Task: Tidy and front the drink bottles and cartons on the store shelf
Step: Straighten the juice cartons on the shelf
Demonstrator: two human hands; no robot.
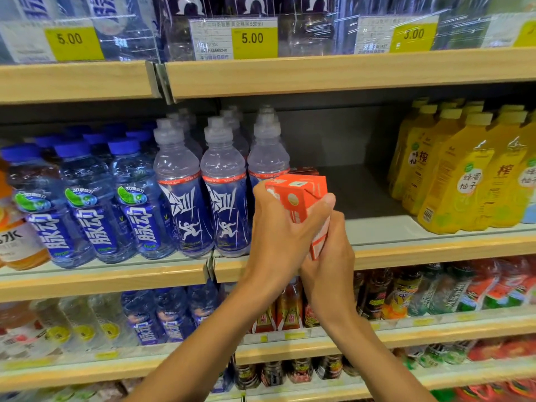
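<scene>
Head view, centre of frame: left hand [278, 227] and right hand [329, 265] wrap an orange carton [301, 195] held before the shelf [406, 248] gap; it is probably light, stiff but crushable, and best gripped by its flat sides.

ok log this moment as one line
left hand: grips orange carton top | right hand: grips its lower end | carton: tilted, off shelf, before gap | gap: between blue bottles and yellow bottles
</scene>
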